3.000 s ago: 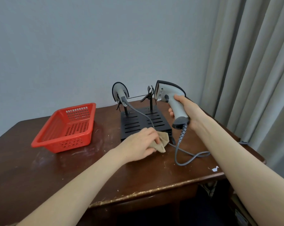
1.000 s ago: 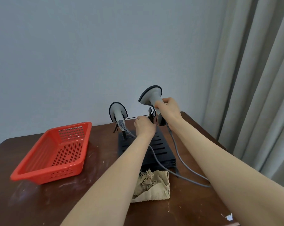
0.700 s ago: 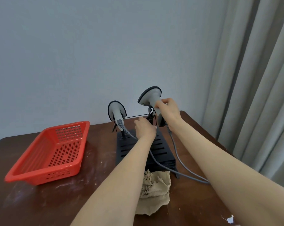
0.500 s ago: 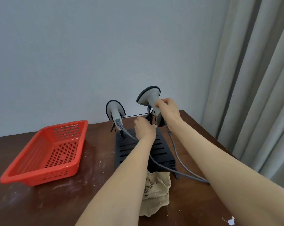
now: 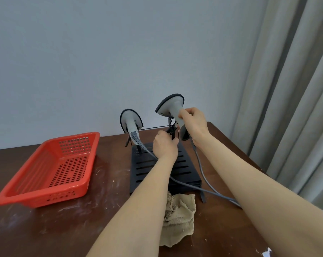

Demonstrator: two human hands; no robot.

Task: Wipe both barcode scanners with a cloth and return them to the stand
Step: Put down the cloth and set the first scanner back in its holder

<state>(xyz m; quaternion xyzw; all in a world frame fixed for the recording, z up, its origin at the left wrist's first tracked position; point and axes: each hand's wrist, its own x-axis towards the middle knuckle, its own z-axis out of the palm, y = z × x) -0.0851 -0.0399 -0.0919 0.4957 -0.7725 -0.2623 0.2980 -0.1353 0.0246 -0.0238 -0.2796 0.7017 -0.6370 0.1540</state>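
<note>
Beige cloth (image 5: 179,217) lies crumpled on the desk (image 5: 64,229), half hidden by a forearm (image 5: 134,210). Farther, the left hand (image 5: 165,145) curls at the stand (image 5: 157,169) clip, grip hidden; the right hand (image 5: 193,125) clasps one scanner (image 5: 171,107) above it; the other scanner (image 5: 131,119) sits docked.

A plain indoor room, perhaps a corner of a home or a small office; which one cannot be told. A dark wooden table (image 5: 45,229), its top scuffed and streaked white, stands against a bare pale grey wall (image 5: 101,52). Long grey curtains (image 5: 296,89) hang in folds on the right. The only work gear is a red plastic basket (image 5: 45,198), a black slotted stand (image 5: 184,169), a corded barcode scanner (image 5: 130,120) and a second scanner (image 5: 171,106).
</note>
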